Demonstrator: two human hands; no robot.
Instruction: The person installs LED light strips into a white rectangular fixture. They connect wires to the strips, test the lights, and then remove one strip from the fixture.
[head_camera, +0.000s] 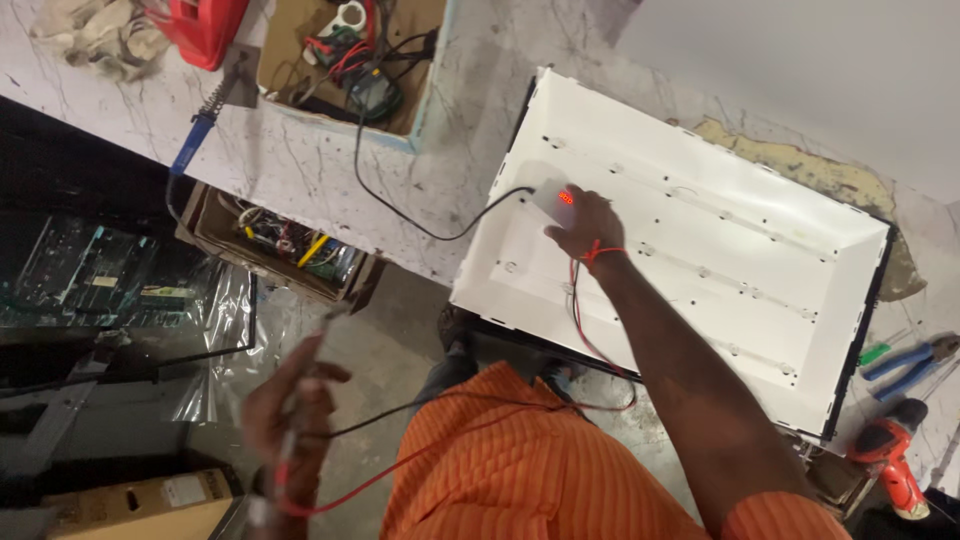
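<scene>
My right hand (585, 222) reaches out over an opened flat screen panel (760, 190) with a white reflector sheet and rows of small light strips. It holds a small white tester box (556, 200) with a glowing red display against the sheet. A black cable (420, 225) runs from the box to the left. My left hand (290, 410), blurred, is low at the left and grips thin test probes with red and black leads (420, 440) trailing across my orange shirt.
A marble-patterned worktop (300, 160) carries a cardboard box of wires and a meter (350, 60), a soldering iron (205, 115), a red object (200, 30). Blue pliers (915, 360) and a red drill (890, 465) lie at right. Another parts box (290, 245) sits below.
</scene>
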